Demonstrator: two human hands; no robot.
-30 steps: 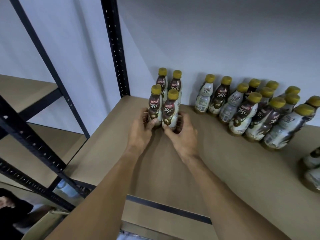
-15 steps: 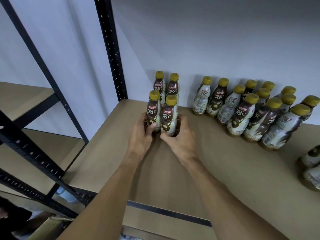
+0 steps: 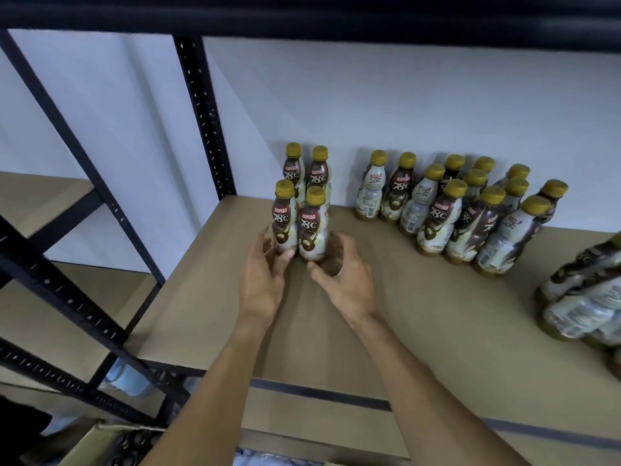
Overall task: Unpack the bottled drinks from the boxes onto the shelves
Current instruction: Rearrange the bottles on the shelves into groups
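A cluster of several brown-and-white drink bottles with gold caps stands upright near the back left of the brown shelf. My left hand holds the base of the front-left bottle with thumb and fingers. Just right of the front-right bottle, my right hand is cupped, and a small shadowed gap shows between palm and bottle.
Several more bottles stand in rows against the wall at the right, and another group leans at the right edge. A black upright post rises at the shelf's back left corner. A dark beam runs overhead. A cardboard box lies below left.
The bottle cluster has slid a little toward the wall. My right hand has eased off the front-right bottle. The view has dropped, so the beam above now shows.
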